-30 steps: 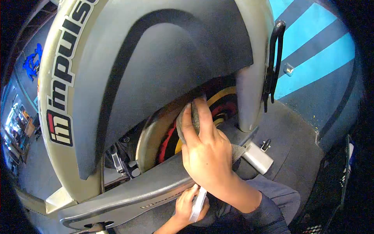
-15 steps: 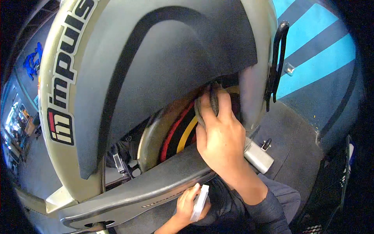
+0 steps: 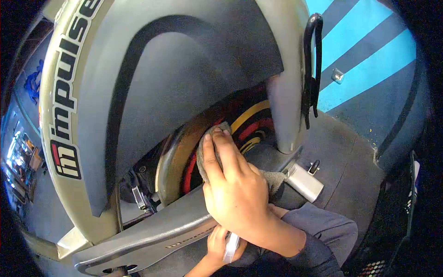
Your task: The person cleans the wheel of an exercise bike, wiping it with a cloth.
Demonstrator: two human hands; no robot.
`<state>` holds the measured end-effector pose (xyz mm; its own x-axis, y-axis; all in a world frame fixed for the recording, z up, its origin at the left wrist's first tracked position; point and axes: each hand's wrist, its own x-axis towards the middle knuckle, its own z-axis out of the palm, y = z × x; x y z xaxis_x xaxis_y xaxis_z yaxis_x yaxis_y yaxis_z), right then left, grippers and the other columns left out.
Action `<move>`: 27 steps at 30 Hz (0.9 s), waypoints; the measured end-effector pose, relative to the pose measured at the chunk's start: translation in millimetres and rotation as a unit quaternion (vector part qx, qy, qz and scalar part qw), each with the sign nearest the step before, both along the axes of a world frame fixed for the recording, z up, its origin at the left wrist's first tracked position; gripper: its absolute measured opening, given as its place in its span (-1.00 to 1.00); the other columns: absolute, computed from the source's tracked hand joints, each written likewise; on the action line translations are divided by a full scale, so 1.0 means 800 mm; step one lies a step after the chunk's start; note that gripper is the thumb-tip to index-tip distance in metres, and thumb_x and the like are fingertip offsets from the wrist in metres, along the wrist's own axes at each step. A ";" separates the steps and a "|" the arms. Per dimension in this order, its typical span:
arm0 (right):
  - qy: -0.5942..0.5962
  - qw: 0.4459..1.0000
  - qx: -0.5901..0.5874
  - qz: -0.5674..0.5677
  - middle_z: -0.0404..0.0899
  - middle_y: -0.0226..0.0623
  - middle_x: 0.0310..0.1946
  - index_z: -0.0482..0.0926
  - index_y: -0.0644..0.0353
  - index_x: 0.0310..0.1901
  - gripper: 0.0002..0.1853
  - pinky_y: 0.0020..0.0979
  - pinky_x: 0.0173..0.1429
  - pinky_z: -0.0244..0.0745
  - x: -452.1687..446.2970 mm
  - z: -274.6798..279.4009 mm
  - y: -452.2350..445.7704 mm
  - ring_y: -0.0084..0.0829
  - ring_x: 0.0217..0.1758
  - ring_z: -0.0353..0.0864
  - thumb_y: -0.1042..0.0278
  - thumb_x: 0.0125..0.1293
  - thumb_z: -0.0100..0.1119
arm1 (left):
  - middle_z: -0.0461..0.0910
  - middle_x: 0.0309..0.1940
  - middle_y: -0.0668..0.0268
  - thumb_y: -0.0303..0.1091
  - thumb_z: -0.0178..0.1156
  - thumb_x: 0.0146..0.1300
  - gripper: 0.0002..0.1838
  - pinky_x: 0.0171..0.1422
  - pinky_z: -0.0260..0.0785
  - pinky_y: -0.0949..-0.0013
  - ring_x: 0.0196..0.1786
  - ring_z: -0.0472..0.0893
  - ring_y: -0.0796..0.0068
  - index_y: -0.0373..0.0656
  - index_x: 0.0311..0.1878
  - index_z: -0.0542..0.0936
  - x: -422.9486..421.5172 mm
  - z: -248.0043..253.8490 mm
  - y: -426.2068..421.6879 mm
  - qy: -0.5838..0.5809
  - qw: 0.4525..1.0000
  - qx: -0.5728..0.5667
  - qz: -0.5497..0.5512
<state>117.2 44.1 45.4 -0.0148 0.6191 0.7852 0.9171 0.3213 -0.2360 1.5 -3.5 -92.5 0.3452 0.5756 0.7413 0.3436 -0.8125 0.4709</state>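
My right hand [image 3: 237, 196] presses a grey cloth [image 3: 201, 159] against the flywheel [image 3: 173, 168] of an exercise bike, with its fingers bent over the cloth. A corner of the cloth [image 3: 274, 181] sticks out to the right of the hand. The flywheel has red and yellow rings and sits partly under a dark grey cover [image 3: 184, 78]. Below, my left hand [image 3: 216, 244] is closed around a white translucent object [image 3: 231, 248], beside the bike's lower black frame [image 3: 152, 237]. My right hand and wrist partly overlap the left hand's upper edge.
A silver foot tube [image 3: 304, 182] extends at the right of the frame. A black looped bar [image 3: 312, 69] stands on the bike's right side. Behind it is a blue and grey striped wall [image 3: 364, 60]. A black mesh item [image 3: 392, 221] lies at the far right.
My right hand first slid the cloth up and right along the flywheel, then back down and left. My left hand still holds the white object. The view has shifted slightly.
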 end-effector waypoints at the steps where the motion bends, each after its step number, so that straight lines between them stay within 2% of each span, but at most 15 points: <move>1: 0.002 1.000 0.000 -0.001 0.30 0.14 0.12 0.32 0.45 0.13 -0.34 -0.27 0.13 0.42 0.001 0.000 0.000 0.00 0.14 0.41 0.43 -0.12 0.15 | 0.53 -0.34 0.06 -0.52 0.36 -0.23 -0.34 -0.30 0.44 0.26 -0.38 0.56 0.10 -0.34 0.04 0.33 0.000 0.001 0.001 0.002 1.000 0.000 -0.001; 3: 0.016 1.000 -0.001 -0.005 0.27 0.10 0.14 0.31 0.39 0.15 -0.31 -0.27 0.01 0.48 0.007 0.003 0.002 -0.03 0.03 0.49 0.41 -0.13 0.17 | 0.53 -0.37 0.06 -0.53 0.34 -0.22 -0.34 -0.32 0.44 0.28 -0.41 0.56 0.14 -0.37 0.05 0.33 0.000 0.002 0.004 -0.005 1.000 -0.018 -0.024; 5: 0.024 0.997 -0.014 -0.072 0.25 0.02 0.17 0.29 0.30 0.19 -0.31 -0.22 -0.17 0.53 0.019 0.005 0.008 -0.05 -0.25 0.57 0.40 -0.09 0.18 | 0.53 -0.38 0.07 -0.54 0.32 -0.22 -0.33 -0.33 0.44 0.30 -0.42 0.55 0.17 -0.40 0.07 0.33 0.001 0.000 0.004 -0.005 1.000 0.010 -0.012; 8: 0.023 0.990 -0.035 -0.135 0.22 0.03 0.19 0.28 0.31 0.19 -0.34 -0.19 -0.18 0.53 0.046 0.009 0.021 -0.02 -0.27 0.58 0.41 -0.04 0.16 | 0.52 -0.39 0.09 -0.57 0.30 -0.21 -0.31 -0.34 0.44 0.31 -0.44 0.54 0.21 -0.44 0.10 0.31 0.002 0.003 0.006 -0.007 0.999 0.042 -0.004; 11: 0.058 0.987 -0.034 -0.144 0.26 0.06 0.18 0.29 0.32 0.18 -0.36 -0.17 -0.17 0.54 0.048 0.009 0.021 0.01 -0.24 0.58 0.44 -0.03 0.14 | 0.52 -0.39 0.09 -0.58 0.28 -0.20 -0.30 -0.35 0.44 0.32 -0.45 0.54 0.23 -0.46 0.12 0.29 0.003 -0.002 0.005 -0.013 0.999 0.037 -0.012; 13: 0.084 0.991 0.006 -0.104 0.29 0.09 0.17 0.32 0.34 0.17 -0.38 -0.18 -0.12 0.53 0.038 0.008 0.016 0.03 -0.17 0.57 0.44 -0.03 0.12 | 0.51 -0.39 0.08 -0.56 0.31 -0.20 -0.35 -0.34 0.44 0.30 -0.46 0.53 0.20 -0.43 0.06 0.33 0.004 -0.005 0.005 -0.028 0.999 0.027 -0.010; 15: 0.013 0.998 -0.009 -0.065 0.35 0.21 0.12 0.37 0.47 0.09 -0.43 -0.25 0.04 0.48 0.016 0.003 0.003 -0.01 0.09 0.48 0.38 -0.01 0.09 | 0.52 -0.37 0.06 -0.53 0.34 -0.20 -0.38 -0.32 0.44 0.28 -0.44 0.54 0.16 -0.41 0.02 0.34 0.001 -0.004 0.001 -0.008 1.000 0.003 -0.011; 16: 0.011 0.999 -0.019 -0.047 0.37 0.22 0.10 0.38 0.48 0.08 -0.44 -0.25 0.06 0.47 0.004 0.001 -0.005 -0.01 0.12 0.46 0.37 -0.01 0.09 | 0.52 -0.36 0.04 -0.49 0.37 -0.20 -0.39 -0.30 0.44 0.27 -0.43 0.55 0.12 -0.39 -0.02 0.35 -0.003 -0.004 -0.001 0.014 1.000 -0.022 -0.011; 17: 0.012 0.999 -0.029 -0.029 0.38 0.23 0.08 0.39 0.49 0.06 -0.44 -0.26 0.08 0.46 -0.004 0.000 -0.010 -0.02 0.15 0.44 0.37 -0.01 0.10 | 0.53 -0.33 0.00 -0.42 0.42 -0.20 -0.39 -0.25 0.45 0.25 -0.36 0.57 0.03 -0.37 -0.07 0.35 -0.006 -0.018 0.007 -0.014 0.998 -0.026 -0.056; 20: 0.009 0.999 -0.032 -0.031 0.36 0.22 0.11 0.37 0.49 0.09 -0.43 -0.24 0.08 0.46 -0.005 -0.004 -0.006 -0.01 0.15 0.44 0.38 -0.01 0.11 | 0.54 -0.31 -0.01 -0.39 0.43 -0.21 -0.36 -0.23 0.46 0.23 -0.31 0.59 0.00 -0.39 -0.05 0.34 -0.026 -0.085 0.004 0.039 0.986 -0.161 -0.039; 23: 0.050 0.998 -0.018 -0.021 0.33 0.24 0.13 0.33 0.49 0.12 -0.40 -0.23 0.10 0.45 0.004 -0.007 0.000 0.01 0.18 0.41 0.40 -0.01 0.11 | 0.54 -0.31 0.01 -0.45 0.39 -0.20 -0.33 -0.25 0.45 0.25 -0.34 0.59 0.08 -0.41 0.02 0.32 -0.023 -0.075 0.002 0.016 0.991 -0.126 -0.040; 25: 0.049 0.996 -0.020 -0.070 0.27 0.27 0.16 0.30 0.48 0.14 -0.39 -0.25 0.16 0.41 0.018 -0.005 0.009 0.01 0.18 0.40 0.42 -0.01 0.10 | 0.54 -0.32 0.01 -0.52 0.34 -0.20 -0.27 -0.28 0.45 0.27 -0.38 0.57 0.16 -0.44 0.12 0.27 -0.001 -0.006 0.002 0.010 1.000 0.009 0.002; 27: 0.055 0.995 -0.003 -0.081 0.28 0.27 0.16 0.30 0.48 0.14 -0.41 -0.27 0.18 0.39 0.033 -0.003 0.013 0.00 0.18 0.40 0.43 0.02 0.08 | 0.54 -0.33 0.02 -0.57 0.28 -0.19 -0.24 -0.30 0.45 0.29 -0.41 0.55 0.21 -0.45 0.18 0.22 0.000 -0.009 0.004 -0.001 1.000 0.016 -0.003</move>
<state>143.8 54.9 42.7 0.1716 0.6114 0.7725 0.9250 0.1700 -0.3399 1.7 -0.3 -100.1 0.3479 0.5491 0.7599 0.3376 -0.8295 0.4449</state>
